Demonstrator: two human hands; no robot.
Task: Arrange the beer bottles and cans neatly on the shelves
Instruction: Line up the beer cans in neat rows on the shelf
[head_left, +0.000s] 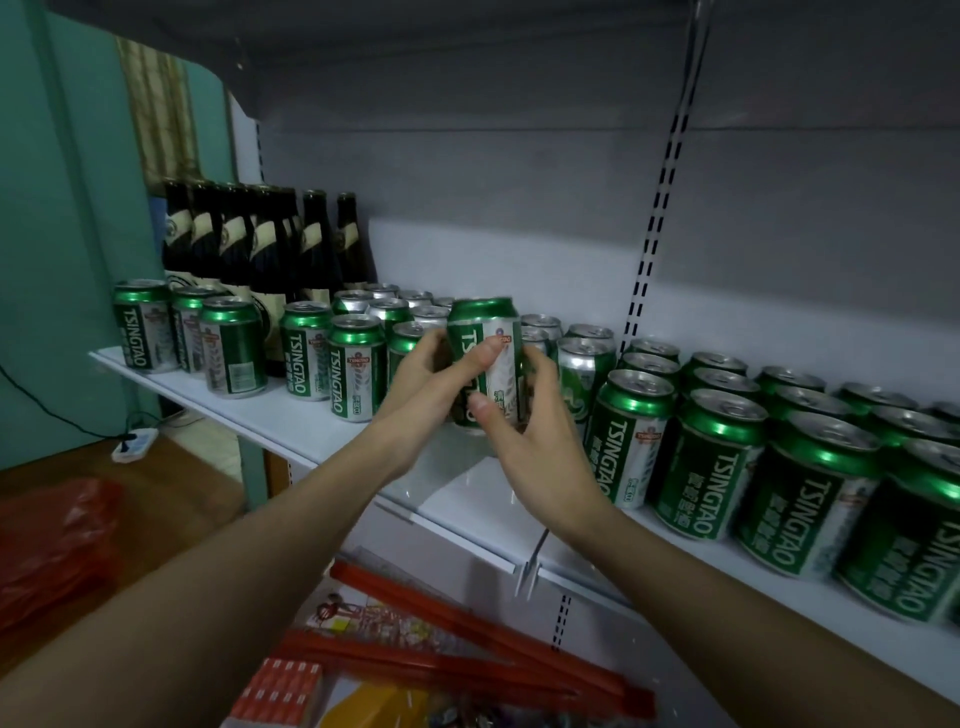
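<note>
A green and silver Tsingtao can (488, 332) stands upright near the middle of the white shelf (291, 421), held between both hands. My left hand (426, 384) grips its left side with the thumb across the front. My right hand (530, 441) wraps its right side, thumb on the lower front. Several more green cans (722, 467) fill the shelf in rows to the right. Other cans (306, 353) stand loosely to the left. Several dark beer bottles (260, 244) with cream labels stand at the back left.
The shelf's back panel (519, 218) is grey with a slotted upright (654, 223). On the shelf below lie red-trimmed packets (467, 644) and small boxes (280, 686). A red plastic bag (57, 540) and a power strip (135, 444) sit at the left.
</note>
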